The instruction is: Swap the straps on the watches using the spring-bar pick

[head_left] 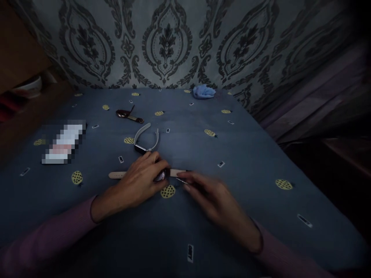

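A wristwatch (162, 176) with a light beige strap lies flat on the blue cloth, its straps stretched out to both sides. My left hand (140, 177) presses over it and grips the round case between thumb and fingers, hiding part of the strap. Just right of the case, my right hand (214, 195) pinches a thin, shiny metal tool (182, 180) close to the right strap piece; its exact kind cannot be made out. Beyond my left fingers a smartwatch (141, 148) with a pale band stands on its side. Farther back rests a brown-strapped watch (124, 114).
A blue cloth with yellow pineapple prints (246, 162) covers the surface. Near the patterned wall sits a crumpled light-blue cloth (204, 92). A blurred-out flat object (65, 143) lies at left, and a wooden shelf (26, 112) stands beyond it.
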Motion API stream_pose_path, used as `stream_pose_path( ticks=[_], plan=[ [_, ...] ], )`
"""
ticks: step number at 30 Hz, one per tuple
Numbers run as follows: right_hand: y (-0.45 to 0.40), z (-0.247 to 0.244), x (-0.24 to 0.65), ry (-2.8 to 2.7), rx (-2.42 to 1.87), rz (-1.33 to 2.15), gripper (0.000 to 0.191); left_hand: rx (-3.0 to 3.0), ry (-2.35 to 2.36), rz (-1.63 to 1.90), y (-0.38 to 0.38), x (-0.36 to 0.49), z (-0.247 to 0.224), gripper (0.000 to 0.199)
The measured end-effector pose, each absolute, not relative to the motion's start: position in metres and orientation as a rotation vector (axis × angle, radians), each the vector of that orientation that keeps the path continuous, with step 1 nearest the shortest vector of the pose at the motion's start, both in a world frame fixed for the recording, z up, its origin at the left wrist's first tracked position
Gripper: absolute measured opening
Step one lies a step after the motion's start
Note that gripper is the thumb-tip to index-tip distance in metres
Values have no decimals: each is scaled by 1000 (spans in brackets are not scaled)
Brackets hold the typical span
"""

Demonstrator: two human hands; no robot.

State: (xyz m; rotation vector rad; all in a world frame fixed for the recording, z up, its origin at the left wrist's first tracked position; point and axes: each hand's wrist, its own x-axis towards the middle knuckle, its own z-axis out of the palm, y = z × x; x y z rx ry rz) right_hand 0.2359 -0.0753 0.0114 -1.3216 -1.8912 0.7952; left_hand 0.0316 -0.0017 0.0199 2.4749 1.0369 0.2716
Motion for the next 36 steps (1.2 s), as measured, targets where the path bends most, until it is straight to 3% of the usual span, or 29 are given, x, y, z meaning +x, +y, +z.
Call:
stream_pose_path(
  ticks=[3, 12, 21, 30, 36],
  plan=[
    [-76, 5, 231, -1863, -1368, 813, 6, 2494, 1051, 294, -2, 31, 15, 11],
    [-74, -7, 225, -2043, -1362, 380, 21, 2536, 1043, 320, -5, 31, 13, 11],
    [-70, -14, 225, -2154, -1359, 216, 25, 2522, 1027, 361, -5, 31, 11, 10],
    [-74, -5, 229, -2283, -1465, -49, 42, 2477, 1009, 253, -2, 23, 23, 17],
    [-77, -9, 234, -2247, -1411, -197, 35, 2479, 1055, 254, -5, 27, 22, 13]
  ],
)
